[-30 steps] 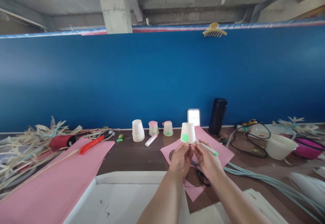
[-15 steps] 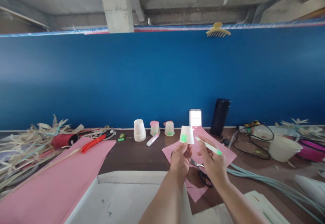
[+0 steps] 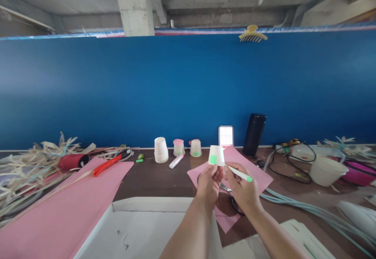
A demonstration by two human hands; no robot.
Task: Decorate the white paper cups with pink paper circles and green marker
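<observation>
A white paper cup (image 3: 217,154) with a green square on its side is gripped at its lower rim by my left hand (image 3: 209,184). Between the fingers of my right hand (image 3: 243,188) is a white marker (image 3: 239,173) with a green end, its tip close to the cup's lower right edge. Whether the tip touches the cup I cannot tell. Under both hands lie pink paper (image 3: 263,178) and scissors (image 3: 226,187), the scissors partly hidden by my right hand.
Upside-down cups (image 3: 161,150) and a pink-capped marker (image 3: 176,161) stand or lie at the back. A dark bottle (image 3: 254,135) and a phone (image 3: 226,136) are by the blue partition. At front left are a white box lid (image 3: 147,205) and pink sheets (image 3: 67,208).
My right hand has moved slightly left, bringing the marker's tip up to the cup. My left hand and the cup have barely shifted.
</observation>
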